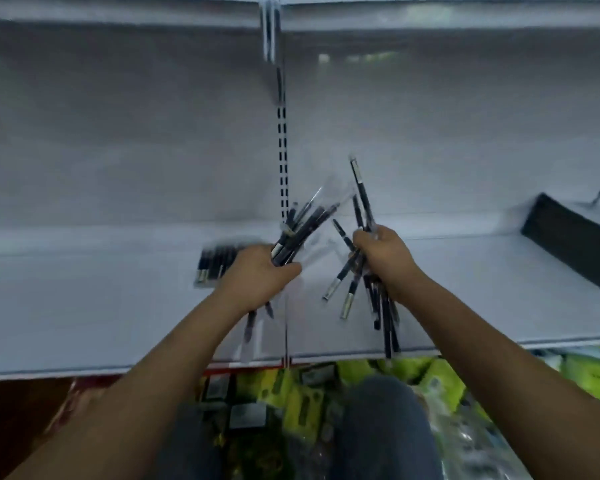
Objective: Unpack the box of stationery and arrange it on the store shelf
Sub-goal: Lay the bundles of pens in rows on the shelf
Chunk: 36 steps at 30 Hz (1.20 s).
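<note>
Pens fill both my hands above the white shelf (pixel 84 306): my left hand (pixel 257 271) grips a fanned bundle (pixel 302 230) pointing up and right, my right hand (pixel 383 252) grips a looser spray (pixel 361 202) splayed up and down. The row of pens already laid (pixel 215 265) sits just left of my left hand, long axes running front to back, so I judge that hand nearer for adding to it.

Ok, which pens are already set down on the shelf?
Look at the white shelf, left of the slotted upright. Beside the left hand lies a flat row of dark pens, the only ones nobody holds.
</note>
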Motion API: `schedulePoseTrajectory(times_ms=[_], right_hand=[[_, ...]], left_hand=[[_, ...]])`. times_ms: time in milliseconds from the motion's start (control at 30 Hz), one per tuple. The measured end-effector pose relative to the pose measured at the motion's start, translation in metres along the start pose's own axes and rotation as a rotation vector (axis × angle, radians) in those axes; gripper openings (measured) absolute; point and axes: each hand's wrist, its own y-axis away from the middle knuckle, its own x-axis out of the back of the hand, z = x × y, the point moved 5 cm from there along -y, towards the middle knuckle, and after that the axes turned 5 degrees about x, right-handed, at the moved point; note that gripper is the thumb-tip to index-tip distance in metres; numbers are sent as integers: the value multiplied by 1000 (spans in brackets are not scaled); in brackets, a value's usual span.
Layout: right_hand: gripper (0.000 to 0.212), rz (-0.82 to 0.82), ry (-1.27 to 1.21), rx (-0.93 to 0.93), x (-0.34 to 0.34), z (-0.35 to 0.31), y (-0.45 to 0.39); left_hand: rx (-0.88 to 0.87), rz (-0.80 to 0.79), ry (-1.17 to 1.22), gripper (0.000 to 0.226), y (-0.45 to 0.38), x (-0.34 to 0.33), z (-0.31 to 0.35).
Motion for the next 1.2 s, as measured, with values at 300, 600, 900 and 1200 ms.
schedulePoseTrajectory(times_ms=[300,600,900,1200], right_hand=[[32,-41,764,81,70,56,-90],[68,-309,893,-1,85,110,-122],[51,-326,587,523,27,73,-94],[21,-305,603,574,13,93,-103]], left_hand=[[-197,-30,-390,23,-89,-103,25],[-234,-235,-228,94,-128,-116,-5],[-241,-167,-19,75,-120,-102,-27],[-333,-23,9,24,-111,-92,-16]])
